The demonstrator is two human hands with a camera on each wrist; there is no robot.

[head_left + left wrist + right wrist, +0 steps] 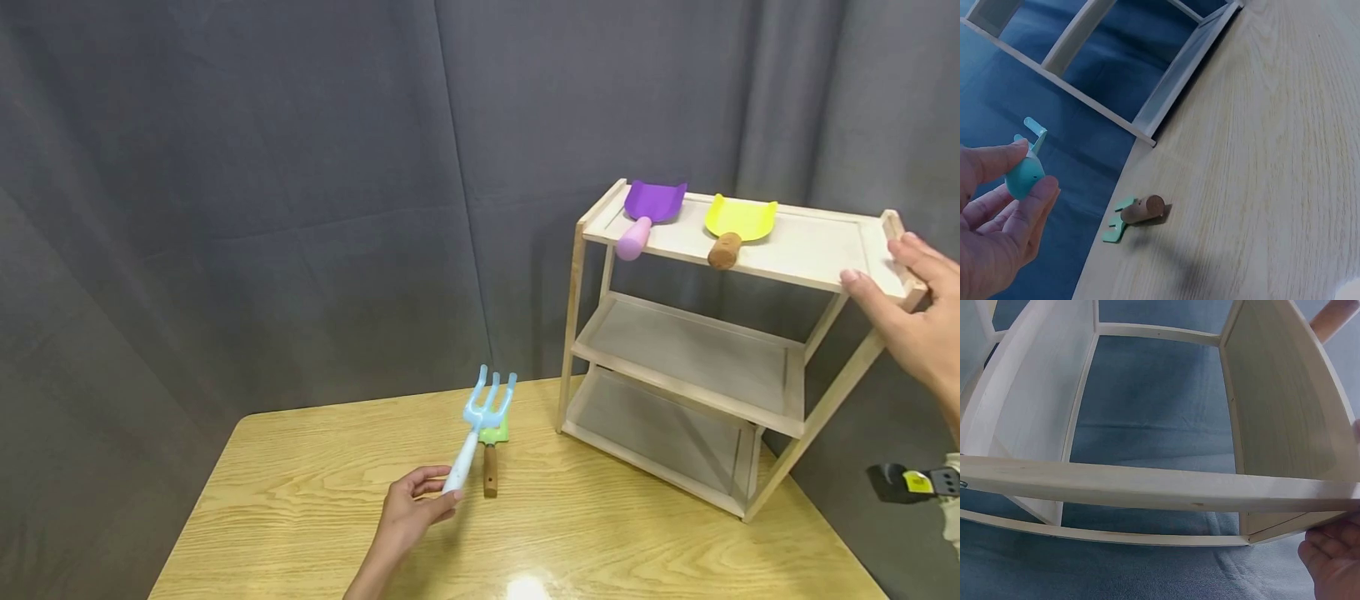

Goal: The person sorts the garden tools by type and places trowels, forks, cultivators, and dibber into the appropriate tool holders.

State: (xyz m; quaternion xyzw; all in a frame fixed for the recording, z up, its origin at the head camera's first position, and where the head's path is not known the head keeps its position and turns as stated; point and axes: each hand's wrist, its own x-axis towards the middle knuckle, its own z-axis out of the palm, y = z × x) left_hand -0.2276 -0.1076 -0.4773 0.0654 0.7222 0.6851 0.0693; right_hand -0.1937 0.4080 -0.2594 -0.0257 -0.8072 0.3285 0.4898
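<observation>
The left hand point(411, 506) pinches a blue garden fork point(472, 440) by its handle point(461, 463). The right hand point(931, 327) grips the wooden rack point(690, 354), likely steadying it.

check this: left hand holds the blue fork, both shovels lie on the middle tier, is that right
No: the purple shovel and yellow shovel lie on the top tier, not the middle tier, in the head view. The rest stands.

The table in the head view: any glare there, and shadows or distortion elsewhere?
Head view: white glare on the yellow wood-grain table at the picture's bottom; left wrist view: bluish tint, shadow beside the brown cylindrical wooden handle; right wrist view: edges of the pale wooden three-tier shelf look bowed, probably lens distortion.
</observation>
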